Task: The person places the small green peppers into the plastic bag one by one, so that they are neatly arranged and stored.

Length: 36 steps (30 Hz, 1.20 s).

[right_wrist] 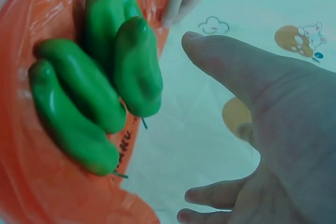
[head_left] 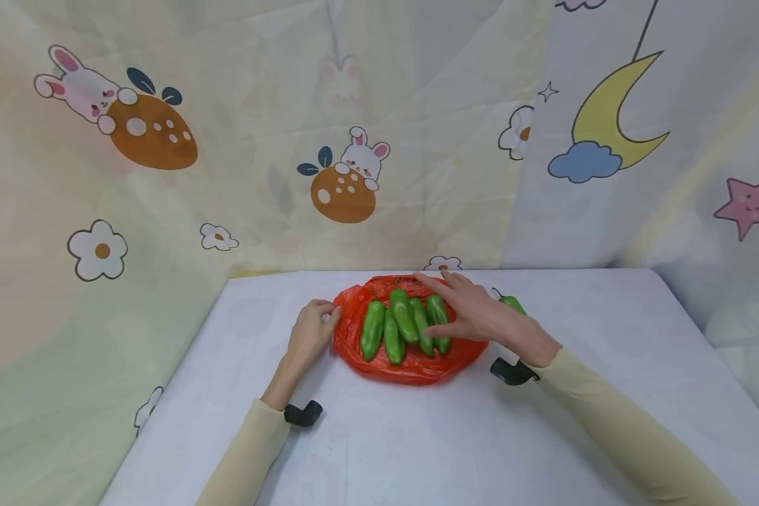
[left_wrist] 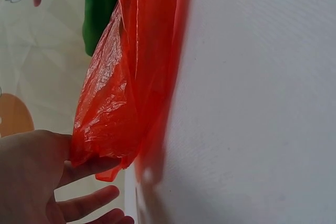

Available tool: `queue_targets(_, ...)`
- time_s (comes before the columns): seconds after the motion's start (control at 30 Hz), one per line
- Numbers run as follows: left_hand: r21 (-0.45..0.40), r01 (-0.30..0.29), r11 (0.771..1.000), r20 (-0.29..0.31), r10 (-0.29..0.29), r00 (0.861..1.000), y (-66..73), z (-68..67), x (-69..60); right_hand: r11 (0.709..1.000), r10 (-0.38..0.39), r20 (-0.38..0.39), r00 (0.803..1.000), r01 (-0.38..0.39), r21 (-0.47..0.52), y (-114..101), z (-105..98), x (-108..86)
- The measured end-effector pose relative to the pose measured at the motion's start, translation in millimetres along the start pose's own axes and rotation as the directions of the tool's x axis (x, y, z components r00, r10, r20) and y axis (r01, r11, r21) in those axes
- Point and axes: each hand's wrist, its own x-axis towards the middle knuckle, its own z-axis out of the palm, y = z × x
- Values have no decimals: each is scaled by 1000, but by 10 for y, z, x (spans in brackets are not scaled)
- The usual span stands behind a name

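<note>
A red plastic bag [head_left: 417, 374] lies spread on the white table, with several green peppers [head_left: 403, 316] heaped on it. My left hand [head_left: 310, 329] pinches the bag's left edge between thumb and fingers; in the left wrist view the red film [left_wrist: 107, 114] is lifted there. Over the right side of the bag hovers my right hand [head_left: 474, 309], fingers spread and nothing held. From the right wrist view, the peppers [right_wrist: 79, 87] sit apart from that hand's thumb [right_wrist: 226, 59]. Another green pepper [head_left: 512, 303] shows beyond my right wrist, partly hidden by it.
The white tabletop [head_left: 405, 450] extends around the bag, its far edge just behind it. A printed fabric backdrop [head_left: 430, 140] with rabbits and flowers hangs behind. A black wrist mount [head_left: 512, 371] is on the right wrist, another [head_left: 303, 413] on the left.
</note>
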Motion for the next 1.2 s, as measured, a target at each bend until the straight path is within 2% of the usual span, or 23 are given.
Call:
queue_targets(0.2, 1, 13, 1000, -2, -13, 1000, -29, 1, -16, 999, -22, -36, 999, 21, -27, 118, 22, -97)
queue_targets(0.33, 2, 17, 1000, -1, -17, 1000, -42, 2, -17, 1000, 19, -40, 999, -18, 17, 253, 24, -165)
queue_targets(0.47, -1, 15, 1000, 1, -15, 1000, -52, -5, -18, 998, 70, -38, 997, -70, 5, 419, -1, -217)
queue_targets(0.73, 2, 4, 1000, -10, -4, 1000, -68, -8, -12, 982, 183, 23, 983, -182, -40, 750, -1, -329)
queue_targets(0.97, -13, 5, 1000, 5, -5, 1000, -48, 25, -11, 971, 233, 59, 971, -229, -63, 1046, 32, -441)
queue_targets(1.2, -9, 23, 1000, 3, -23, 1000, -43, 37, -21, 969, 243, 124, 962, -237, -65, 1132, 124, -510)
